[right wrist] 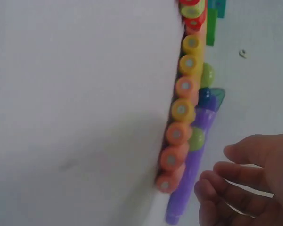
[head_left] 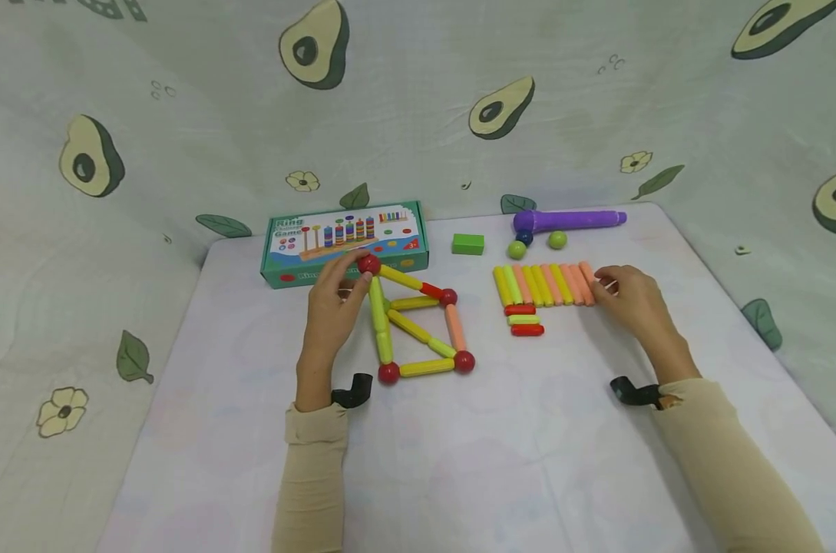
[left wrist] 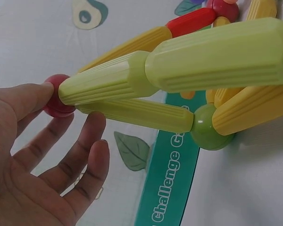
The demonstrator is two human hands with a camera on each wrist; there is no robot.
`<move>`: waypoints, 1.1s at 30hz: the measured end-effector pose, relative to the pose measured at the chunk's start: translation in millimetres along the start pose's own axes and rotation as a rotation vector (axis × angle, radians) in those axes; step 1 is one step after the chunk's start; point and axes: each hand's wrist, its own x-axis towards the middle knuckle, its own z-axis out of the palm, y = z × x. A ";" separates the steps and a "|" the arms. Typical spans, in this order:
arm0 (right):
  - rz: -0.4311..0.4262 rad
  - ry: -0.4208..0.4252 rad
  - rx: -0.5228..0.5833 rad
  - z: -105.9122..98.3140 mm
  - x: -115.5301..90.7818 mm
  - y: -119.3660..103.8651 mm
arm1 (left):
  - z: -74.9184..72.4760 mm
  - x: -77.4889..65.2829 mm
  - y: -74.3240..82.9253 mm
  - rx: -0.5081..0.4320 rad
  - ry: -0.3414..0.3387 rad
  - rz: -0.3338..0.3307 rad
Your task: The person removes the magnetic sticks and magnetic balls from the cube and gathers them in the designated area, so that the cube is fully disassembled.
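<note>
My left hand (head_left: 329,311) pinches a red ball (head_left: 369,264) between thumb and fingers at the raised corner of a magnetic stick frame. From that ball run yellow-green sticks (left wrist: 104,79) and a yellow stick joined to a short red stick (head_left: 431,290). More red balls (head_left: 464,362) mark the lower corners, and a green ball (left wrist: 210,127) joins sticks further in. My right hand (head_left: 635,303) has its fingers loosely bent beside the last salmon stick (head_left: 586,272) of a row. Between those fingertips and the sticks a gap shows in the right wrist view.
Short red and green sticks (head_left: 524,319) lie below the row's left end. Behind the row are a purple wand (head_left: 576,221), green balls (head_left: 558,240) and a dark blue ball (head_left: 524,237). A green block (head_left: 468,244) sits near a ring game box (head_left: 345,242) behind the frame.
</note>
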 end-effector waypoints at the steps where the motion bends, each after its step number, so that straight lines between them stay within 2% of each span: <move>1: -0.010 0.003 0.006 -0.1 -1.1 -8.1 | -0.6 0.6 0.0 0.001 0.001 0.002; 5: -0.095 0.004 0.029 4.8 -6.8 -44.3 | -1.9 1.8 -0.3 -0.002 0.002 0.008; 9: -0.228 -0.006 0.079 15.7 -9.0 -75.0 | -1.9 1.9 -1.0 -0.003 0.004 0.010; 19: -0.419 -0.071 0.187 44.3 -2.9 -128.7 | -0.2 1.8 -0.1 -0.005 0.005 0.007; 33: -0.455 -0.222 0.152 93.1 24.7 -176.9 | -0.7 -2.9 4.0 0.007 -0.002 -0.001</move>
